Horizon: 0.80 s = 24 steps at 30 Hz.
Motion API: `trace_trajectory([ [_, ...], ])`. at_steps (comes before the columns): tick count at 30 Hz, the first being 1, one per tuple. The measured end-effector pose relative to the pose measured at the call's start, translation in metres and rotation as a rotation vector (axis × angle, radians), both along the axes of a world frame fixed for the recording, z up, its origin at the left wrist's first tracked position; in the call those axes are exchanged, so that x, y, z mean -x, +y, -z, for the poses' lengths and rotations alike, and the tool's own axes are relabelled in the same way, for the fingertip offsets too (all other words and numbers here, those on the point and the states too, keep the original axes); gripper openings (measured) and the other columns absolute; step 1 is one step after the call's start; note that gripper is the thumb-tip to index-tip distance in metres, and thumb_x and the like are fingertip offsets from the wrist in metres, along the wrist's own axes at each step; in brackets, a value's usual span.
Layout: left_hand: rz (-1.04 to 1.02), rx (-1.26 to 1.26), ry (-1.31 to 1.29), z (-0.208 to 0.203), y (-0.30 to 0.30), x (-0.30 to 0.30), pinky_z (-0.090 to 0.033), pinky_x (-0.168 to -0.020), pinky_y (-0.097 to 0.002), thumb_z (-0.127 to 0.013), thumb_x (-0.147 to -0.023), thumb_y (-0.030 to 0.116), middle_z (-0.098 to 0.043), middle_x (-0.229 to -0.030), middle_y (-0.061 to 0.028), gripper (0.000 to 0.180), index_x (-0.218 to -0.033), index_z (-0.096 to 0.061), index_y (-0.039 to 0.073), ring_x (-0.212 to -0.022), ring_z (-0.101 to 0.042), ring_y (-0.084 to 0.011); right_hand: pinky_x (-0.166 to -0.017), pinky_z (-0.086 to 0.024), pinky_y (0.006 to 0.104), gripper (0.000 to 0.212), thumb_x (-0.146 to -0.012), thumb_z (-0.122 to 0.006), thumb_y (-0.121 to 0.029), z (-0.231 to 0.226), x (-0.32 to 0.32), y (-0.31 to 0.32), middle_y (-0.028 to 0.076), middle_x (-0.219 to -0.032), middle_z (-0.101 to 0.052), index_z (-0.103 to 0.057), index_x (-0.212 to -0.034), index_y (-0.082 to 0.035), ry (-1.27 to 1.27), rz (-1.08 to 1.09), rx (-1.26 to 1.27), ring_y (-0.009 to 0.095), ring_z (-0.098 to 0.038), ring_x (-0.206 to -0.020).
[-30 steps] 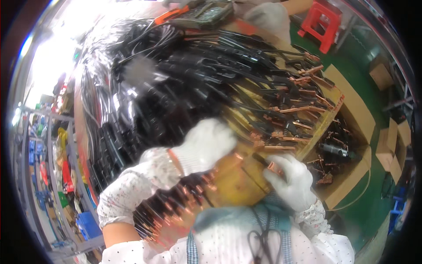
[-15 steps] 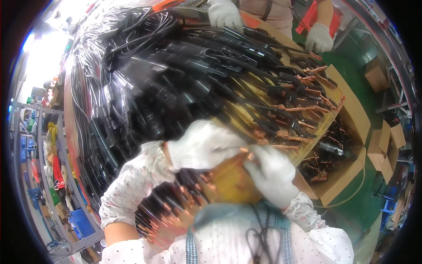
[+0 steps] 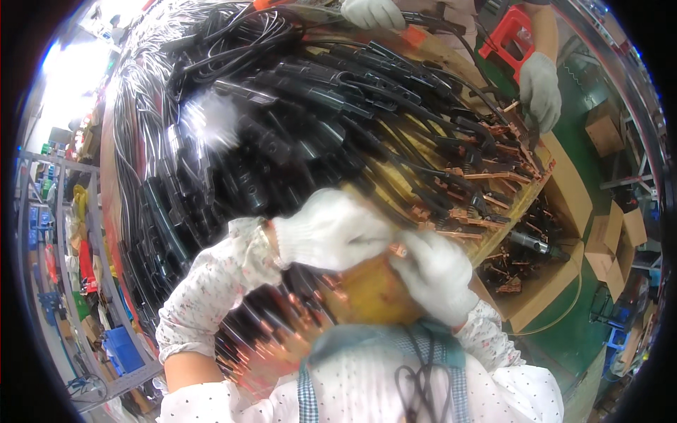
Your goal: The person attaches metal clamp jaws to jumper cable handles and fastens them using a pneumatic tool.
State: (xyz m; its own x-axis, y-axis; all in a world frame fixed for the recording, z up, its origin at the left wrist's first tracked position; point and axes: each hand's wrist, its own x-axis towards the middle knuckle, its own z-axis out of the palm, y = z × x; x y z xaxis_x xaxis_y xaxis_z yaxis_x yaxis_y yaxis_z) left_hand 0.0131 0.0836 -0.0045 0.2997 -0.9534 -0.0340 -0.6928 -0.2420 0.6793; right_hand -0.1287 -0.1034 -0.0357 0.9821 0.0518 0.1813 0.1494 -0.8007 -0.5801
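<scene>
Both my hands wear white knitted gloves and are close together above the near side of the bench. My left hand [image 3: 335, 231] is closed with its fingers curled under; whatever it grips is hidden. Beside it on the right, my right hand [image 3: 437, 271] pinches a small copper piece [image 3: 399, 249] between thumb and fingers. Beneath them lies a yellowish worn board [image 3: 381, 289]. Left of that, several black rods with copper ends [image 3: 296, 310] point toward me. Beyond my hands are heaped black handles with cables [image 3: 268, 148], and copper jaw-shaped parts [image 3: 486, 176] lie to the right.
Across the bench, a co-worker's gloved hands [image 3: 541, 92] work near the copper parts and a cable. An open cardboard box [image 3: 553, 292] with copper pieces stands at the bench's right edge. Further right are more boxes [image 3: 613, 243]; a red stool [image 3: 511, 39] stands behind. Shelving [image 3: 60, 211] lines the left.
My hands have drawn slightly apart, and the copper piece shows at the right fingertips. The co-worker's right-side hand has moved nearer the copper parts, and the other hand has shifted right.
</scene>
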Motion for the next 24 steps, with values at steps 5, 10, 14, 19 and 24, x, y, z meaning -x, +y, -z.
trace_trajectory([
  [5, 0.042, -0.055, -0.03, 0.0, 0.0, -0.001, -0.052, -0.059, -0.0399, -0.064, -0.085, 0.018, -0.068, -0.076, -0.0118, 0.013, -0.084, -0.072, 0.008, -0.066, -0.065, -0.0316, -0.062, -0.054, 0.0392, 0.032, -0.083, -0.074, -0.027, -0.004, -0.008, -0.002, 0.006, -0.089, -0.064, -0.063, -0.109, -0.012, 0.017, -0.089, 0.089, 0.028, -0.067, -0.073],
  [10, -0.003, -0.09, 0.046, -0.01, -0.003, -0.001, -0.051, -0.056, -0.0408, -0.062, -0.085, 0.019, -0.063, -0.064, -0.0118, 0.015, -0.081, -0.069, 0.007, -0.057, -0.062, -0.0334, -0.057, -0.054, 0.0357, 0.033, -0.084, -0.073, -0.03, -0.001, -0.017, -0.002, 0.006, -0.087, -0.064, -0.062, -0.107, -0.009, -0.084, -0.2, 0.18, 0.023, -0.067, -0.071],
  [14, -0.033, -0.069, -0.097, -0.008, -0.002, 0.004, -0.051, -0.059, -0.0405, -0.066, -0.082, 0.018, -0.062, -0.063, -0.0108, 0.011, -0.079, -0.069, 0.007, -0.059, -0.063, -0.0321, -0.056, -0.054, 0.0351, 0.03, -0.086, -0.072, -0.032, -0.001, -0.019, -0.003, 0.005, -0.086, -0.063, -0.063, -0.105, -0.01, -0.07, -0.19, 0.192, 0.022, -0.067, -0.068],
  [19, -0.033, 0.001, -0.383, 0.003, 0.006, 0.002, -0.051, -0.065, -0.0404, -0.07, -0.075, 0.015, -0.063, -0.063, -0.007, 0.006, -0.075, -0.067, 0.01, -0.064, -0.064, -0.0288, -0.054, -0.054, 0.0351, 0.027, -0.089, -0.07, -0.033, -0.002, -0.021, -0.002, 0.005, -0.084, -0.061, -0.062, -0.1, -0.011, -0.066, -0.177, 0.189, 0.022, -0.067, -0.066],
  [24, 0.082, -0.206, -0.396, 0.0, 0.004, 0.0, -0.05, -0.063, -0.0398, -0.072, -0.072, 0.016, -0.063, -0.064, -0.0058, 0.011, -0.07, -0.063, 0.01, -0.064, -0.063, -0.0284, -0.053, -0.054, 0.0351, 0.025, -0.09, -0.068, -0.033, -0.002, -0.024, 0.001, 0.005, -0.085, -0.062, -0.061, -0.1, -0.011, -0.013, -0.221, 0.175, 0.022, -0.067, -0.065],
])
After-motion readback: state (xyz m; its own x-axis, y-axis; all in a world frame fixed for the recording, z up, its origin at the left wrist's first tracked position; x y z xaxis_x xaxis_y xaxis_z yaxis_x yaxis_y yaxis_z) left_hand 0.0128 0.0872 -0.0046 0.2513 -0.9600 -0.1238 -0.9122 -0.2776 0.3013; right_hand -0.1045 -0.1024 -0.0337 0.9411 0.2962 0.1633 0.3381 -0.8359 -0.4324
